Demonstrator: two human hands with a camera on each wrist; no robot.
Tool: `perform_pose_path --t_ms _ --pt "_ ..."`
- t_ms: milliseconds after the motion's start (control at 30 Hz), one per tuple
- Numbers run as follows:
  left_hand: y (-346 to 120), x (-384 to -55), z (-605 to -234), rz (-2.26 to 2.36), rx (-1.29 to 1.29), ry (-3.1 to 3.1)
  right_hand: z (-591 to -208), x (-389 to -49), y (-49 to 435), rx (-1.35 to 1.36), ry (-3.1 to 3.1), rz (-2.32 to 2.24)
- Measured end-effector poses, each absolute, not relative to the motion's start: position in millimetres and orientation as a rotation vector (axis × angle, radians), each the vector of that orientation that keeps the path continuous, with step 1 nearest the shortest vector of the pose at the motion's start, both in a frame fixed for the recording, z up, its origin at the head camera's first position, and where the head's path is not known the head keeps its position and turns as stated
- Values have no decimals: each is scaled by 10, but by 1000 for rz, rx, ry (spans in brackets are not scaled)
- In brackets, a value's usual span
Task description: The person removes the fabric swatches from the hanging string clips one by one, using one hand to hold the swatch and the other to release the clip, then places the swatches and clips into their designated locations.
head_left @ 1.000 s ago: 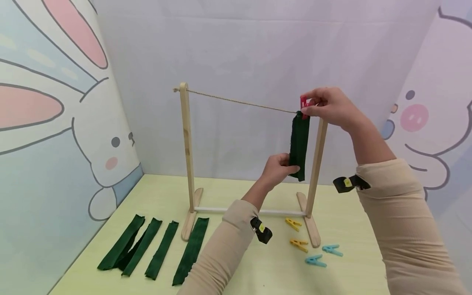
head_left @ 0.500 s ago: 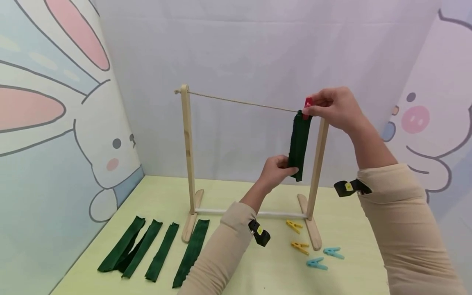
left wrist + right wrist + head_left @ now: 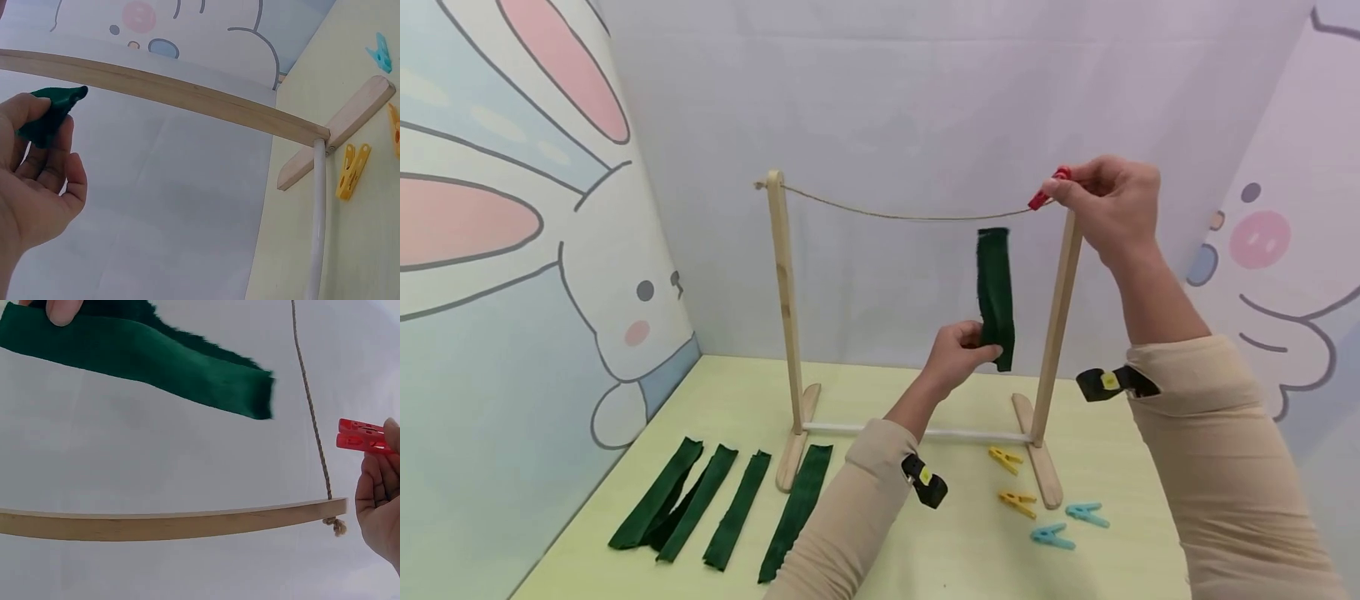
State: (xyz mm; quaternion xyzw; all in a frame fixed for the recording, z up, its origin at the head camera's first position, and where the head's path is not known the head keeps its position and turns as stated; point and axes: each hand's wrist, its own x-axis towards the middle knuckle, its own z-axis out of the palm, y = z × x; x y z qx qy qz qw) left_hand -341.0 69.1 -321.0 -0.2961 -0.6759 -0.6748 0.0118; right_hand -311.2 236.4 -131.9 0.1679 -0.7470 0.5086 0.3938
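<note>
My left hand (image 3: 957,360) pinches the lower end of a dark green cloth strip (image 3: 995,283) between thumb and fingers. The strip stands up from the hand, its top just below the rope (image 3: 895,217) and apart from it. In the right wrist view, the strip (image 3: 150,359) is folded lengthwise with a frayed edge. By the top of the right post, my right hand (image 3: 1116,200) pinches a red clothespin (image 3: 1049,188); the right wrist view has this clothespin (image 3: 364,435) beside the rope, not on it. The left wrist view catches the strip's gripped end (image 3: 53,112).
The rope spans a wooden frame (image 3: 786,308) with a white crossbar (image 3: 977,436). Several green strips (image 3: 737,510) lie at the table's left. Yellow clothespins (image 3: 1018,502) and blue clothespins (image 3: 1053,536) lie near the frame's right foot (image 3: 1045,475). Printed walls stand at both sides.
The red clothespin has come off the strip and rope, moving up and right with my right hand. The strip's top has dropped from the rope, which now sags in a curve.
</note>
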Motion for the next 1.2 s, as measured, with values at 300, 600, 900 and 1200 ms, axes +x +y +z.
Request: perform_pose_path --t_ms 300,600,900,1200 --pt "551 -3301 -3210 -1913 -808 -2254 -1586 -2879 2545 513 -1806 1478" --pt "331 -3221 -3299 -1573 -715 -2505 -1992 -2747 2711 611 -1702 1718" --pt "123 -3127 -3388 -1478 -595 -2535 -2303 -2633 2780 550 -1825 1671" --pt "-64 -3092 -3558 -1587 -570 -2442 -2605 -2542 2879 470 -1889 1665"
